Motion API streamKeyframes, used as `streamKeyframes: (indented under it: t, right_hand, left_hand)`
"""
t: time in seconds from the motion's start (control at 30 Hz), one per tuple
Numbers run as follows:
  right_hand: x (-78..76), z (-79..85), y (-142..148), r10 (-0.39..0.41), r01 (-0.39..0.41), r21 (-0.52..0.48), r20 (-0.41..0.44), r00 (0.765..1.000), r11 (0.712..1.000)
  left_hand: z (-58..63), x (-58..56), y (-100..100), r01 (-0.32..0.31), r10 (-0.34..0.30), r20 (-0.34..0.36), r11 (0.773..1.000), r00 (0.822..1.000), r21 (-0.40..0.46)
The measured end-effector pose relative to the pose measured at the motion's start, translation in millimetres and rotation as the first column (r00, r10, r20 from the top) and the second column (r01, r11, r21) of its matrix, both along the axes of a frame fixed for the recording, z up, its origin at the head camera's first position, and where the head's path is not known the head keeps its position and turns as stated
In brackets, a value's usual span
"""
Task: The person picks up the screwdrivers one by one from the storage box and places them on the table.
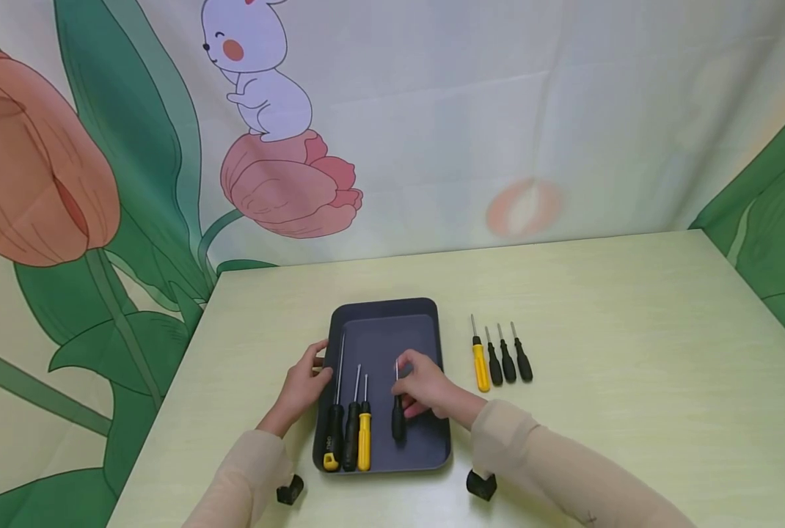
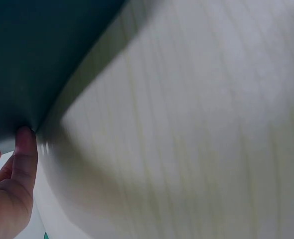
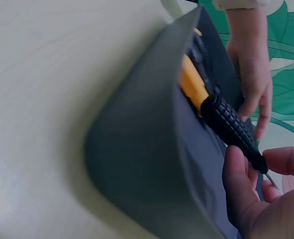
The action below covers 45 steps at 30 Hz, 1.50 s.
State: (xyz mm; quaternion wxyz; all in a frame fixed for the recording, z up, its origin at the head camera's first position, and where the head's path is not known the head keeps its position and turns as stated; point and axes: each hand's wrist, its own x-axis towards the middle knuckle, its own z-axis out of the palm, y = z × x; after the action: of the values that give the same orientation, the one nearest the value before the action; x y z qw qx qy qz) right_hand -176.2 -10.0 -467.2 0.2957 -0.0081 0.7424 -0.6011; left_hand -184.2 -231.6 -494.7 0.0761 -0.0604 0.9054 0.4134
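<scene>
A dark grey tray (image 1: 392,308) lies on the table, and my left hand (image 1: 305,381) grips its left rim. Part of that hand (image 2: 15,184) shows against the tray's outer wall in the left wrist view. Over the right half of the tray, my right hand (image 1: 425,385) pinches a small black screwdriver (image 1: 398,422) near its shaft, handle towards me. The right wrist view shows its ribbed black handle (image 3: 229,124) between thumb and fingers. Along the tray's left side lie a long black-and-yellow screwdriver (image 1: 334,433), a black screwdriver (image 1: 351,436) and a yellow one (image 1: 364,440).
Right of the tray, a yellow screwdriver (image 1: 480,367) and three small black screwdrivers (image 1: 508,367) lie in a row on the pale wooden table (image 1: 630,330). A printed curtain (image 1: 432,110) hangs behind the table's far edge. Black wrist-worn pieces (image 1: 481,484) show below the sleeves.
</scene>
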Motion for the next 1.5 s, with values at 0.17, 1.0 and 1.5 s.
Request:
streamKeyframes:
  t: [0.17, 1.0, 1.5]
  right_hand:
    - [-5.3, 8.3, 6.9, 0.017, -0.017, -0.004, -0.004, 1.0, 1.0]
    - [-41.3, 45.9, 61.4, -0.004, 0.005, 0.024, -0.035, 0.999, 1.0]
    - [-61.4, 47.6, 101.0, -0.057, 0.062, 0.084, -0.067, 0.996, 0.994]
  left_hand:
    - [0.2, -0.1, 0.4, -0.001, 0.001, 0.001, 1.0, 1.0, 0.001]
    - [3.3, 2.2, 0.9, 0.005, -0.005, -0.002, 1.0, 1.0, -0.004]
    - [3.9, 2.5, 1.0, 0.001, -0.001, 0.0, 1.0, 1.0, -0.007]
